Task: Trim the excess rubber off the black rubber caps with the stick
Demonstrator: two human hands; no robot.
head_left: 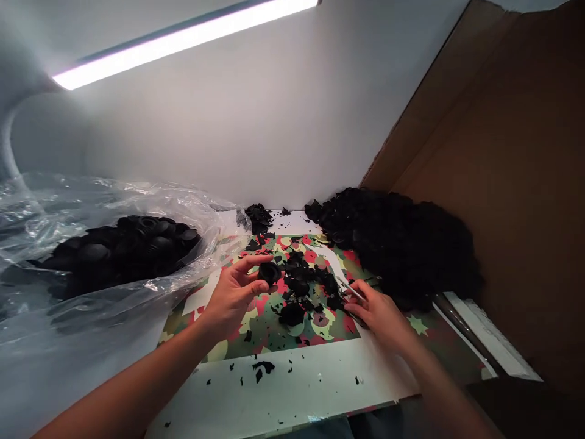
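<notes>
My left hand [233, 296] pinches a round black rubber cap [269, 274] between thumb and fingers, its hollow side partly showing. Closed around a slim, light-coloured stick-like tool [353, 289] is my right hand [372, 311]; the tool's exact kind is too small to tell. Its tip points left, toward loose black scraps [326, 283] on the table. Between my hands lie more black rubber pieces [292, 313], some of them rounded, on a patterned red, green and yellow sheet [256, 338].
At left, an opened clear plastic bag [201, 231] holds many black caps [146, 244]. A large heap of black scraps [411, 244] rests at right against a cardboard wall [516, 152]. A lit tube lamp [192, 39] hangs above. Small bits litter the white front edge [301, 390].
</notes>
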